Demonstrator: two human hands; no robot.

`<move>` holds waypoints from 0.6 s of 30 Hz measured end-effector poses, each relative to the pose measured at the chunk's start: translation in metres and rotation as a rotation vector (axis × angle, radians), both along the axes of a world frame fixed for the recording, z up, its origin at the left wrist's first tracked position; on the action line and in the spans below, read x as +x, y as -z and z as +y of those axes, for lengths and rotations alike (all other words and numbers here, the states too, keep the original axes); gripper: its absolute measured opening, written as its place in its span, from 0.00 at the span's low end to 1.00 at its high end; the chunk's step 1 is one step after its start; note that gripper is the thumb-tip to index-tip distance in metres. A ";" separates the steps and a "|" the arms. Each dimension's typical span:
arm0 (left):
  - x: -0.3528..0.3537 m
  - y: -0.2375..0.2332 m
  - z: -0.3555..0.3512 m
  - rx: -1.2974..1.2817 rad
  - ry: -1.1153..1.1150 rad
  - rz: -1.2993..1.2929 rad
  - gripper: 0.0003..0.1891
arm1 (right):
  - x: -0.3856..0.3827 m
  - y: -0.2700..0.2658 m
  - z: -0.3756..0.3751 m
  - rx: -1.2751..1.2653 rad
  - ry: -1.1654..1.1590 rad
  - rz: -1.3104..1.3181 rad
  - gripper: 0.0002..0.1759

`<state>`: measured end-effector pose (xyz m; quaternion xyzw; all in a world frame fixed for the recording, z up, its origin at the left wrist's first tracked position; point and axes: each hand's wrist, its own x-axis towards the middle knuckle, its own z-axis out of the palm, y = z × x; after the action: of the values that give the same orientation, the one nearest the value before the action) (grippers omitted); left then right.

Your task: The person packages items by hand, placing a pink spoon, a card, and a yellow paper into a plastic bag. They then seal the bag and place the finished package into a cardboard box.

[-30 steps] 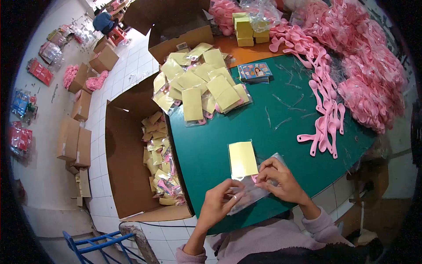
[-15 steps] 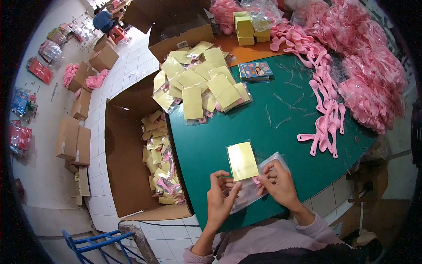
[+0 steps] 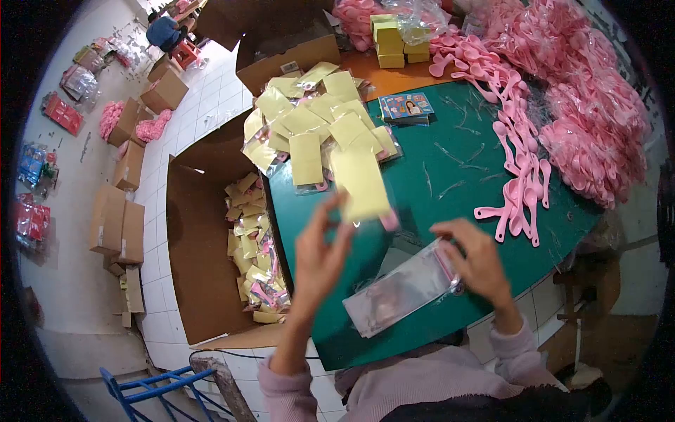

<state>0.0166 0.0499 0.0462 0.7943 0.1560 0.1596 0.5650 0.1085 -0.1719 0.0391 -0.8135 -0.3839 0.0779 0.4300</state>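
Observation:
My left hand [image 3: 322, 250], blurred by motion, is at the lower left edge of a clear packet with a yellow card [image 3: 360, 184]. The packet is raised over the green table, and the pink end of a spoon [image 3: 389, 221] shows at its bottom. Its upper part overlaps a pile of similar yellow-card packets [image 3: 306, 158]. My right hand [image 3: 479, 259] is over the right end of a stack of clear plastic bags [image 3: 401, 292], thumb and fingers apart, fingertips close to the bags' edge.
Loose pink spoons [image 3: 520, 183] lie on the right of the green table [image 3: 436, 190], beside bagged pink spoons [image 3: 594, 133]. Printed cards [image 3: 406, 107] and yellow card stacks [image 3: 389, 46] are farther back. An open carton [image 3: 211, 246] with packets stands left. Another person [image 3: 163, 34] sits far off.
The yellow-card packet has moved up and away from the bags toward the pile, with my left hand following. My right hand has shifted right, and the bag stack is now uncovered.

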 end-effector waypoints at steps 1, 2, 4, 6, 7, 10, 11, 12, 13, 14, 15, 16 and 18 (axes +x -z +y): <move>0.007 0.001 0.010 0.001 -0.008 -0.002 0.19 | 0.013 -0.002 -0.007 -0.159 0.041 -0.186 0.16; 0.015 0.002 0.018 0.367 -0.111 -0.034 0.18 | 0.025 -0.004 -0.015 -0.312 0.085 -0.379 0.18; 0.015 -0.004 0.006 0.454 -0.109 0.057 0.18 | 0.041 -0.010 -0.027 -0.498 0.114 -0.431 0.17; -0.003 0.018 -0.032 0.586 0.077 0.194 0.21 | 0.049 -0.007 -0.038 -0.693 0.145 -0.467 0.17; -0.009 0.018 -0.052 0.575 0.131 0.315 0.27 | 0.054 -0.001 -0.041 -0.638 0.104 -0.445 0.17; -0.012 0.050 -0.062 0.511 0.126 0.118 0.30 | 0.063 0.003 -0.044 -0.392 0.145 -0.469 0.14; -0.012 0.052 -0.064 0.309 0.150 0.092 0.30 | 0.064 0.003 -0.046 -0.208 0.230 -0.508 0.12; -0.012 0.050 -0.062 0.251 0.155 0.007 0.28 | 0.063 -0.002 -0.046 -0.213 0.231 -0.507 0.12; -0.010 0.046 -0.060 0.250 0.156 0.004 0.28 | 0.061 -0.011 -0.044 -0.075 0.398 -0.452 0.10; -0.009 0.043 -0.056 0.152 0.204 0.044 0.26 | 0.059 -0.018 -0.040 0.068 0.563 -0.393 0.08; -0.008 0.038 -0.052 0.055 0.252 0.085 0.23 | 0.056 -0.021 -0.037 0.073 0.565 -0.396 0.08; -0.006 0.033 -0.047 0.145 0.285 0.135 0.18 | 0.051 -0.023 -0.034 0.141 0.559 -0.410 0.07; -0.004 0.028 -0.042 0.143 0.272 0.146 0.16 | 0.033 -0.025 -0.029 0.215 0.547 -0.229 0.07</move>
<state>0.0122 0.0081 0.0186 0.8558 0.0759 0.0343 0.5105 0.1420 -0.2013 0.0643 -0.8398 -0.2029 -0.1740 0.4725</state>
